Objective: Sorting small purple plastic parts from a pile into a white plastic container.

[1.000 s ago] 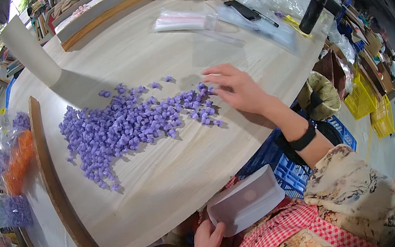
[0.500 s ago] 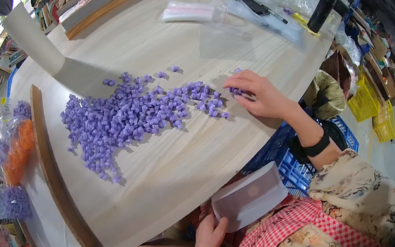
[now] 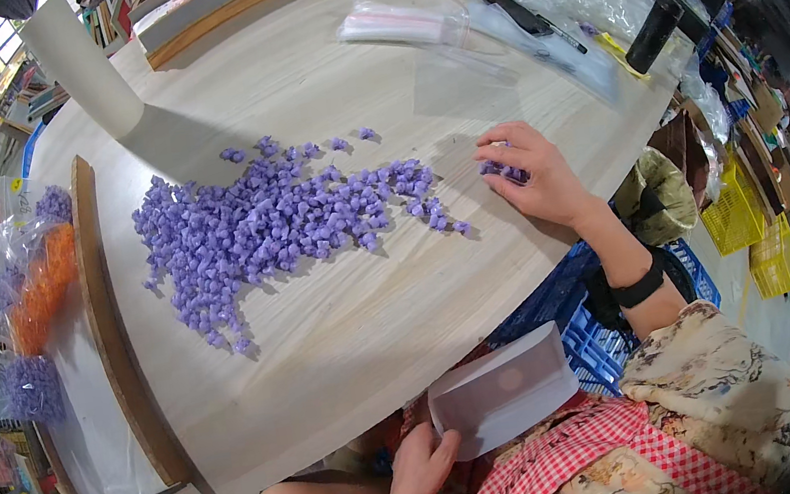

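A wide heap of small purple flower-like pieces is spread over the pale wooden table, thinning out toward the right. My right hand is on the tabletop just right of the heap. Its curled fingers are around several of the purple pieces, partly hidden behind them. Below the table's near edge, my left hand grips the left side of a pale, open tray-like container at my lap. The container's inside shows nothing but a light round spot.
A brown wooden strip borders the table's left, beside bags of orange and purple pieces. A white cylinder stands at the far left. Clear plastic bags, a black phone and a dark bottle lie far right.
My right hand has drawn a little to the right, taking several purple pieces away from the heap's right end. My left hand still holds the container in about the same place.
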A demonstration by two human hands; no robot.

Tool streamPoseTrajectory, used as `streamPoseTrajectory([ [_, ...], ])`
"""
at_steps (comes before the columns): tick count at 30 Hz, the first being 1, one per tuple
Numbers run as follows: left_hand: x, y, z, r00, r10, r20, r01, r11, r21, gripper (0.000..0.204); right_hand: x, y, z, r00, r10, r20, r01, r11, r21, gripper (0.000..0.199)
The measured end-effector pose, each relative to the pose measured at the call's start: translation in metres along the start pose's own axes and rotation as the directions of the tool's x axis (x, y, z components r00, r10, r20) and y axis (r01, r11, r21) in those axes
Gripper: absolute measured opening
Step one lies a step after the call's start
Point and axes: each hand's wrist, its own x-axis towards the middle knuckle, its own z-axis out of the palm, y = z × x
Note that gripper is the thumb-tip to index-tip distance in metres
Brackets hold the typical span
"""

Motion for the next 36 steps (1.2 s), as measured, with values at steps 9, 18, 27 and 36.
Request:
streamPoseTrajectory([
  [9, -0.001, -0.001, 0.000, 0.999, 0.028, -0.032, -0.027, 1.000, 0.004, 0.035, 0.007, -0.036, 0.018, 0.966, -0.069, 0.250, -0.009, 0.955, 0.298, 0.031],
  [18, 0.003, -0.010, 0.005, 0.996, 0.087, -0.020, -0.088, 0.996, -0.025, 0.044, 0.008, -0.035, 0.012, 0.958, 0.109, 0.265, -0.169, 0.962, 0.216, 0.024],
  [27, 0.001, -0.005, 0.003, 0.994, 0.104, -0.041, -0.103, 0.994, 0.027, 0.044, 0.023, -0.029, 0.036, 0.991, 0.041, 0.126, -0.056, 0.992, 0.114, 0.038],
  [36, 0.002, -0.004, 0.000, 0.998, 0.056, 0.015, -0.056, 0.998, 0.035, 0.039, 0.021, -0.029, 0.022, 0.963, 0.041, 0.266, -0.097, 0.975, 0.198, 0.036],
])
